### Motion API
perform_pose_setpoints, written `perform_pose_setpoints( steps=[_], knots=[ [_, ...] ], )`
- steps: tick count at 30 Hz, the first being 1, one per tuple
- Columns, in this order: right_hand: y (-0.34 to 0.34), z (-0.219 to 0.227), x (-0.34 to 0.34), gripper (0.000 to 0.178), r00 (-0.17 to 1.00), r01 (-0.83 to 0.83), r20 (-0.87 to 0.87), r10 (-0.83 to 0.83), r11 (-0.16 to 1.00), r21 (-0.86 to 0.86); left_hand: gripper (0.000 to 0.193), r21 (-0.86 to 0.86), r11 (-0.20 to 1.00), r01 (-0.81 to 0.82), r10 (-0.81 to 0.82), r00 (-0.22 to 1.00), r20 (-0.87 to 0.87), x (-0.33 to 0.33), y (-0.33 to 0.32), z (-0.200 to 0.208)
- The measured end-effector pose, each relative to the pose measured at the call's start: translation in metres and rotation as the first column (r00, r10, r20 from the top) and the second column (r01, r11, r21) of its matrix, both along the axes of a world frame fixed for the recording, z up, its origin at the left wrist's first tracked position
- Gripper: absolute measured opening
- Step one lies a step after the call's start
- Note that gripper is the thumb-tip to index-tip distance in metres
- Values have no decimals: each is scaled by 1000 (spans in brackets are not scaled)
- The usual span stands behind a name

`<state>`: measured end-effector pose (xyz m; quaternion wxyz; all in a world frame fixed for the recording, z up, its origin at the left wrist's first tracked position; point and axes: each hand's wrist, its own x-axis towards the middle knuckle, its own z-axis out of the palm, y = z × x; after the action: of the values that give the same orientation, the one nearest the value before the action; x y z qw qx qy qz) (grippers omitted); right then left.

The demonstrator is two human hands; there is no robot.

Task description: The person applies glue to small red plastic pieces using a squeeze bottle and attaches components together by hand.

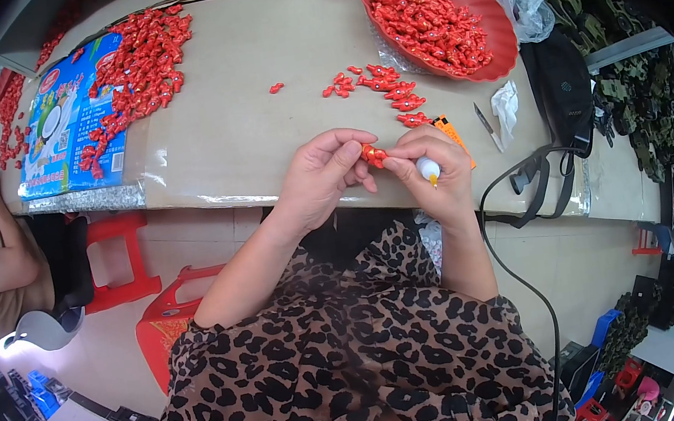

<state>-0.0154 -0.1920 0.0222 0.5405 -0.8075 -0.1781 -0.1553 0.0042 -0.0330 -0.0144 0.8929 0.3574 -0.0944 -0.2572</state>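
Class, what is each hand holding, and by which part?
The left hand pinches one end of a small red figure; the right hand holds its other end and also grips a white bottle behind its yellow tip.

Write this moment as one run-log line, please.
left hand: pinching red piece; right hand: fingers at same piece, holding white bottle; red bowl: heaped with similar pieces

A brown leopard-print garment (325, 367) with irregular black blotches and short sleeves (188, 348) is worn.

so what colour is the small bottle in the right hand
White bottle, yellowish tip; clearest in the head view.
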Motion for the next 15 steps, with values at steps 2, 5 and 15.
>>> perform_pose_setpoints(
  steps=[2,5,15],
  knots=[
    [2,-2,-1,9,999,23,-36,-22,999,38,23,17,1000,-13,13,1000,-1,-1,-1,1],
    [4,-4,-3,8,986,65,-161,-34,979,195,27,43,999,-29,28,999,18,-3,-2,1],
    [3,-8,-3,7,976,29,-215,31,962,270,27,148,988,-40,34,999,42,-5,-2,4]
  ],
)
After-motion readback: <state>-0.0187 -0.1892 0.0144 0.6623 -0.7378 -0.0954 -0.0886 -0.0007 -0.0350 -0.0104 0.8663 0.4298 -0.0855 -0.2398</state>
